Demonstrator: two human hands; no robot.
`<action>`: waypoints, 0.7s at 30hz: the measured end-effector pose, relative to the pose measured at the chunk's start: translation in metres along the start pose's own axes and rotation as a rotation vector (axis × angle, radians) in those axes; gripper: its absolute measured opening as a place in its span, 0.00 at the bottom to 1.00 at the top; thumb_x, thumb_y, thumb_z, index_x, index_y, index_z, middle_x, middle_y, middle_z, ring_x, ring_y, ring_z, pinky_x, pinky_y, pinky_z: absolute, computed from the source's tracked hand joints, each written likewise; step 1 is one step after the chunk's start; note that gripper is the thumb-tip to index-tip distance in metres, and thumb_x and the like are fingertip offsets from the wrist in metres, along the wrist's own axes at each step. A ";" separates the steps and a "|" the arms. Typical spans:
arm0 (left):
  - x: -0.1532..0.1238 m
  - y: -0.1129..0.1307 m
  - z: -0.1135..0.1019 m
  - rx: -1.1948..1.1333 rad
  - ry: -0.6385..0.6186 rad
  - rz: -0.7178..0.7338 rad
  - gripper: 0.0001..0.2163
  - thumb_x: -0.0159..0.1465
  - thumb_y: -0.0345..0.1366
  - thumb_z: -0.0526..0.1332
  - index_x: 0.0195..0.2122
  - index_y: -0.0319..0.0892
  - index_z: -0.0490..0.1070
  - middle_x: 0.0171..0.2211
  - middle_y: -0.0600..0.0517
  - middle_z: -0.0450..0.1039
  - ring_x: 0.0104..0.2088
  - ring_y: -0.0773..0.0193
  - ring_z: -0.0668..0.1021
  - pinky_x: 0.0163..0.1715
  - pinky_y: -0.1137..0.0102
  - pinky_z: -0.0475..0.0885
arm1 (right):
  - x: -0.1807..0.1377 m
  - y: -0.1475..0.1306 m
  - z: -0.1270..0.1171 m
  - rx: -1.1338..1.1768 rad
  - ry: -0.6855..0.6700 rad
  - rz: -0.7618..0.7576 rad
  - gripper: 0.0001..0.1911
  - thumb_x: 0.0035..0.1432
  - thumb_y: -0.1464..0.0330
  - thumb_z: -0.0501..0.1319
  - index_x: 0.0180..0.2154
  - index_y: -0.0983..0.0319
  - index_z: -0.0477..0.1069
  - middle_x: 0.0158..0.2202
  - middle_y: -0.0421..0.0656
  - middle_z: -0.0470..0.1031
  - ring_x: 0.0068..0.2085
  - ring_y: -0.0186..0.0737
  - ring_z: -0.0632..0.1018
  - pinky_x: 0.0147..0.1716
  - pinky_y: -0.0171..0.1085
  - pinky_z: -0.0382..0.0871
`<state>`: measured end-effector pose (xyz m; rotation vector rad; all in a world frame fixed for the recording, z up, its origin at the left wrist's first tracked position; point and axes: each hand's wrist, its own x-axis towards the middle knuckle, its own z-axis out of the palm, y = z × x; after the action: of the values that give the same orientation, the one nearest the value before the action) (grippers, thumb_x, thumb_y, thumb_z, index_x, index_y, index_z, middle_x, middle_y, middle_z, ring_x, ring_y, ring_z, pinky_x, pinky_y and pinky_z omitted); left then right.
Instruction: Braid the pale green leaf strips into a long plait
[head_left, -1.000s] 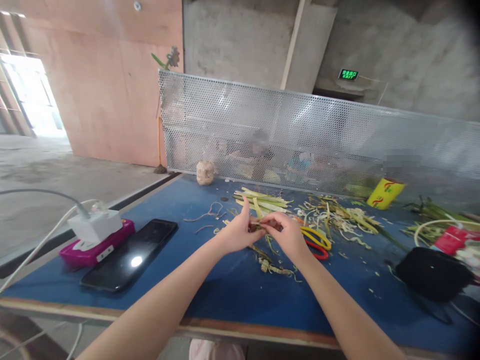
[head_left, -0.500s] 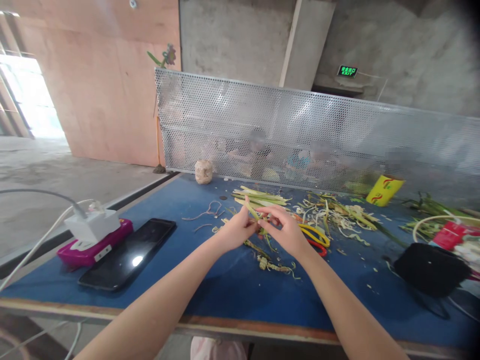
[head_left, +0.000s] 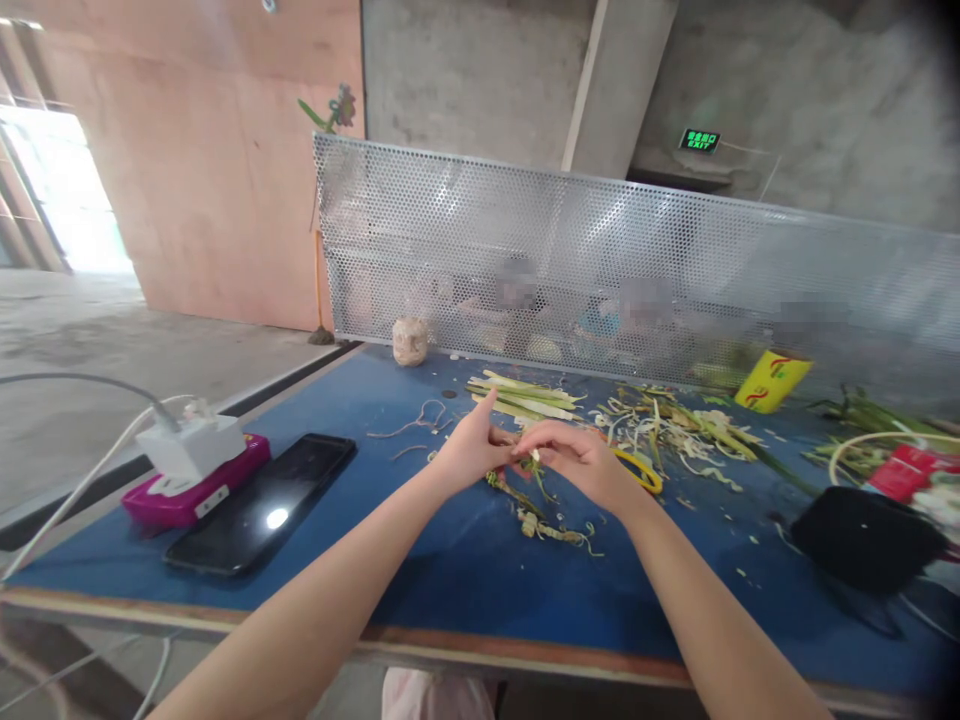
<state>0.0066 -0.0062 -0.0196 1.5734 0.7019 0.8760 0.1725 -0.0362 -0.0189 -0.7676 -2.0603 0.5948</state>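
Observation:
My left hand (head_left: pixel 471 448) and my right hand (head_left: pixel 581 460) meet above the blue table (head_left: pixel 450 570), both pinched on a small piece woven of green leaf strips (head_left: pixel 531 463) held between their fingertips. My left index finger points up. Thin strip ends hang down from the piece. Just below it on the table lies a twisted length of strip scraps (head_left: pixel 544 525). Yellow-handled scissors (head_left: pixel 641 470) lie right behind my right hand, partly hidden by it.
A bundle of pale leaf strips (head_left: pixel 525 398) and a pile of trimmings (head_left: pixel 675 425) lie farther back. At left a black phone (head_left: pixel 262 505), a pink box (head_left: pixel 187 495) with a white charger. At right a black pouch (head_left: pixel 866 540), a yellow cup (head_left: pixel 772 382). People sit behind a perforated metal screen (head_left: pixel 600 270).
My right hand has dropped lower and closed in on the piece, covering more of the scissors. The upright strip that stood between my hands half a second ago no longer sticks up.

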 end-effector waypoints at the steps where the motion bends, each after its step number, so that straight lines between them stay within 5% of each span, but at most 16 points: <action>1: 0.000 0.001 0.000 0.000 0.007 0.008 0.45 0.52 0.25 0.60 0.61 0.33 0.25 0.25 0.49 0.76 0.22 0.64 0.77 0.17 0.77 0.66 | 0.000 0.000 0.000 0.013 0.001 -0.003 0.09 0.57 0.64 0.54 0.32 0.59 0.71 0.34 0.43 0.72 0.38 0.38 0.73 0.38 0.38 0.67; 6: 0.001 0.003 -0.002 -0.001 0.037 0.011 0.43 0.50 0.24 0.62 0.61 0.35 0.33 0.27 0.46 0.76 0.22 0.64 0.77 0.16 0.77 0.67 | 0.000 0.002 -0.003 -0.076 0.055 0.000 0.10 0.55 0.65 0.55 0.24 0.61 0.67 0.30 0.42 0.69 0.34 0.36 0.71 0.33 0.36 0.67; 12: 0.001 0.003 -0.002 -0.042 0.009 -0.029 0.38 0.54 0.27 0.60 0.61 0.36 0.35 0.33 0.42 0.76 0.26 0.60 0.79 0.19 0.72 0.71 | -0.001 0.007 -0.004 -0.294 0.126 -0.024 0.02 0.53 0.69 0.57 0.28 0.60 0.67 0.35 0.44 0.68 0.33 0.36 0.70 0.31 0.36 0.66; 21: 0.002 0.004 0.001 -0.133 0.075 -0.111 0.36 0.55 0.25 0.59 0.60 0.37 0.38 0.33 0.44 0.76 0.27 0.61 0.79 0.22 0.69 0.74 | -0.004 0.007 0.002 -0.499 0.181 -0.138 0.08 0.55 0.71 0.54 0.34 0.58 0.71 0.36 0.45 0.66 0.34 0.38 0.72 0.34 0.39 0.69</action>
<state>0.0082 -0.0055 -0.0158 1.3767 0.7609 0.8849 0.1745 -0.0339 -0.0268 -0.9109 -2.0899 -0.0749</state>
